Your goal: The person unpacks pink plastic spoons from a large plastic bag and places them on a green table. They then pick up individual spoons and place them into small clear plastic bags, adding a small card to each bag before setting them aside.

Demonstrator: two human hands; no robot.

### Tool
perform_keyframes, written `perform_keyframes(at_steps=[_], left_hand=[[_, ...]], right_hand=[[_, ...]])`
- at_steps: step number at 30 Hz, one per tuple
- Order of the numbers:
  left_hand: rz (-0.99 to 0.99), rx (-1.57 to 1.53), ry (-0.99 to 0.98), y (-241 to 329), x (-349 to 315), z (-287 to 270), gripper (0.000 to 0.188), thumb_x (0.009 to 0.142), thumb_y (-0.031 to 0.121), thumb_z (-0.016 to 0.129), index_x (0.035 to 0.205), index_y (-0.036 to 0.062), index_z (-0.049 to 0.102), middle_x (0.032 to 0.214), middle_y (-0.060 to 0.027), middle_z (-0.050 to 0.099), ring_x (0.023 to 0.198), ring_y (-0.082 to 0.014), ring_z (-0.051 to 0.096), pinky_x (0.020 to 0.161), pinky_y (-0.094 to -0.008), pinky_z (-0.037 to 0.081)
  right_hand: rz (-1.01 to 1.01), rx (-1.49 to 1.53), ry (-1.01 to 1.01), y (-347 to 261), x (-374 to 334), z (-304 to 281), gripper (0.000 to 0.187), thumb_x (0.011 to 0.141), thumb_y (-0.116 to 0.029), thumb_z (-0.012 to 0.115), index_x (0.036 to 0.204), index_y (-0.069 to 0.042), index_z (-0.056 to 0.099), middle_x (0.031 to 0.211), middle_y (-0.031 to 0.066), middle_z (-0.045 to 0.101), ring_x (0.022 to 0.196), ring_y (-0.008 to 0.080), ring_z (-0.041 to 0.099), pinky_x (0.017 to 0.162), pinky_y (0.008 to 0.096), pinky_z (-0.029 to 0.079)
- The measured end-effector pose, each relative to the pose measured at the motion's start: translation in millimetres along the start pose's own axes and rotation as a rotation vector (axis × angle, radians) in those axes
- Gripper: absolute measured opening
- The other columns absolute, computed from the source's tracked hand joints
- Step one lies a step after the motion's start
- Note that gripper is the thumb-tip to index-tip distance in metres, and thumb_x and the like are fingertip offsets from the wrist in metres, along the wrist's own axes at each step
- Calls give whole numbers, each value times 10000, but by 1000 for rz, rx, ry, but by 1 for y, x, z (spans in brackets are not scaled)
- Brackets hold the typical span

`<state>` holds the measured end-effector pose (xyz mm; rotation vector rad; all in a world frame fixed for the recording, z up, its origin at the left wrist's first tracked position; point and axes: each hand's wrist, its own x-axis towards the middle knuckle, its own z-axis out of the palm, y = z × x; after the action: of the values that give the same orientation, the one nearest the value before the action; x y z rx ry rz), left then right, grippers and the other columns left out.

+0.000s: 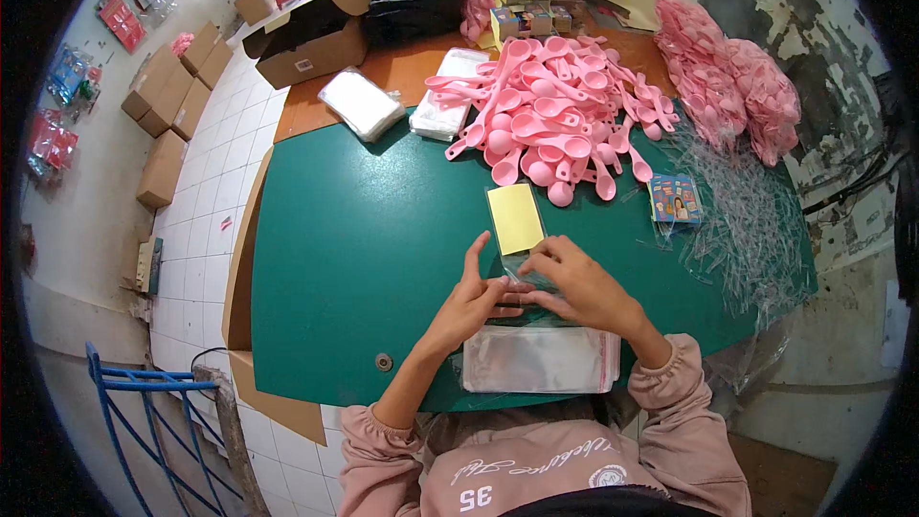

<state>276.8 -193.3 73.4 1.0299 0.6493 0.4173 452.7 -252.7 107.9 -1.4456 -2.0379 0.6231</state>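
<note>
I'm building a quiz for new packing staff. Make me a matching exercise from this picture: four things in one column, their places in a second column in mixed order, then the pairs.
Things
1. yellow rectangular card
2. heap of pink plastic spoons
3. stack of clear plastic bags
4. small colourful printed cards

Places
A. at the near table edge, below the hands
B. far middle of the green table
C. just beyond the left hand and right hand
D. right of the yellow card, beside loose clear strips

Pairs: 1-C, 2-B, 3-A, 4-D
</note>
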Motion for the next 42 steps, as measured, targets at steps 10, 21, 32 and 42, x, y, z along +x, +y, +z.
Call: perform_keyframes(at_steps=[10, 21, 32, 42], left_hand=[[40, 120, 19, -4, 0, -7, 629, 884, 72, 413, 1346, 158, -4, 956, -186, 546, 877, -218, 570, 804, -336, 468], [86, 281, 125, -6, 7, -4, 627, 822, 62, 513, 1320, 85, 132, 799, -117, 620, 771, -165, 615, 689, -273, 477], [102, 327, 94, -4, 10, -16, 353, 826, 38, 469, 1168, 37, 385, 851, -151, 624, 775, -150, 613, 745, -250, 464], [73, 57, 16, -2, 13, -15, 173, 867, 109, 466, 984, -12, 505, 914, -119, 593, 830, -161, 591, 780, -258, 469]], right_hand=[[-36, -131, -89, -3, 2, 14, 253, 664, -122, 643, 856, -50, 496, 861, 90, 449, 850, 256, 449, 723, 349, 367], [-95, -207, -55, -4, -2, 24, 208, 671, -135, 639, 795, -62, 488, 774, 71, 449, 771, 229, 463, 669, 336, 346], [377, 493, 161, 89, -56, -136, 165, 757, -139, 593, 813, -9, 508, 807, 47, 502, 721, 133, 493, 653, 262, 415], [54, -104, 89, 23, -13, -22, 530, 613, -127, 690, 1062, -27, 427, 989, 143, 409, 914, 299, 458, 819, 356, 373]])
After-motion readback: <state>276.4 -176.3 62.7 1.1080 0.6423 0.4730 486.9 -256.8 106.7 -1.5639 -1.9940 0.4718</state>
